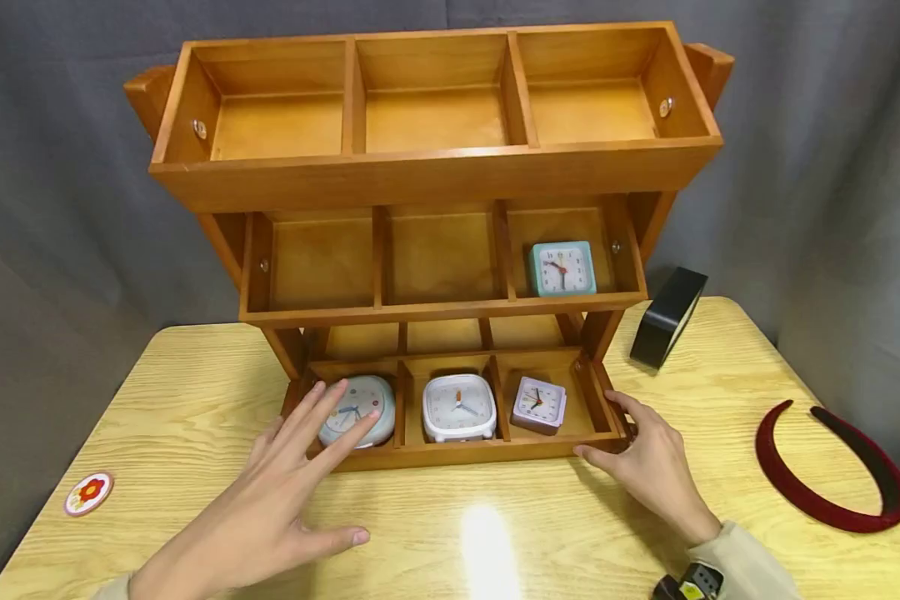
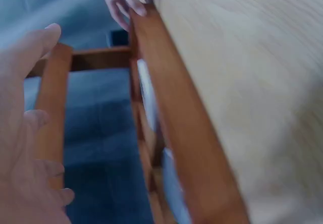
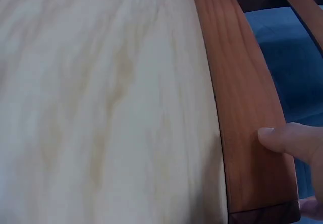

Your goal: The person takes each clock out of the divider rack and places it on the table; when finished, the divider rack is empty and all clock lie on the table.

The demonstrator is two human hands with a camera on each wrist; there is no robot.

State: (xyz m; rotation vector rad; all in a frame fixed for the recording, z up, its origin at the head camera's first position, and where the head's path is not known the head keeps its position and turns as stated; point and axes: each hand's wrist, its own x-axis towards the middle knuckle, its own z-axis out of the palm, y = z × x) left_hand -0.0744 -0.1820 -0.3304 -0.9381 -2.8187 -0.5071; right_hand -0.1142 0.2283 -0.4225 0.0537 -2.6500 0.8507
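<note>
Bottom wooden tray point(image 1: 487, 452), long axis left-to-right on the counter point(image 1: 195, 400), lies ahead: my right hand point(image 1: 652, 458), nearer, pinches its front-right corner; my left hand point(image 1: 273, 492), fingers spread, hovers by its front-left corner.

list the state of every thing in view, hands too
Three-tier brown wooden shelf: standing upright
Left hand: open, fingers spread
Right hand: gripping shelf's bottom right corner
Teal square clock: face showing, middle tier
Lavender square clock: face showing, bottom tier
White rounded-square clock: face showing, bottom tier
Pale blue round clock: partly hidden by left hand
Black boxy object: turned at an angle
Dark red headband: lying down
White round flower badge: flower up
</note>
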